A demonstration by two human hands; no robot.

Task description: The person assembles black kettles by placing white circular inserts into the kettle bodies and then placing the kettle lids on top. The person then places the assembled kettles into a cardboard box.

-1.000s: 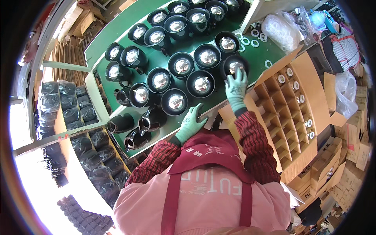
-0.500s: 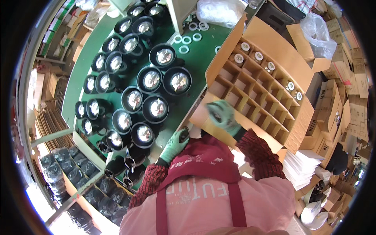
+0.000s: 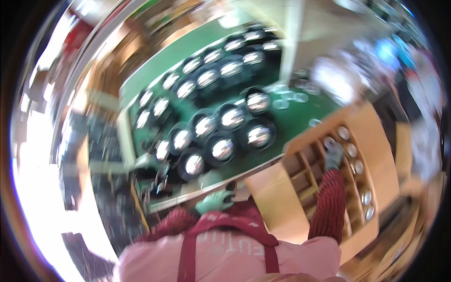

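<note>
My right hand, in a grey-green glove, reaches down into an open cardboard box with dividers. Its fingertips meet a round item with a pale top in one compartment; blur hides whether they grip it. Other round silver-topped items stand along the box's far-right row. My left hand, in a light green glove, stays low by the front edge of the green table. Its fingers are curled in, and what they hold, if anything, is hidden. Black round housings with shiny mirror-like bowls stand in rows on the table.
Pale rings lie on the table near the box, with a clear plastic bag behind them. A whitish post rises at the back. Dark wrapped parts fill cartons at the left.
My right hand has gone from the box's near flap into a compartment at its far end. The whole view has swung, shifting the table and box rightward and downward. My left hand stays by the table edge.
</note>
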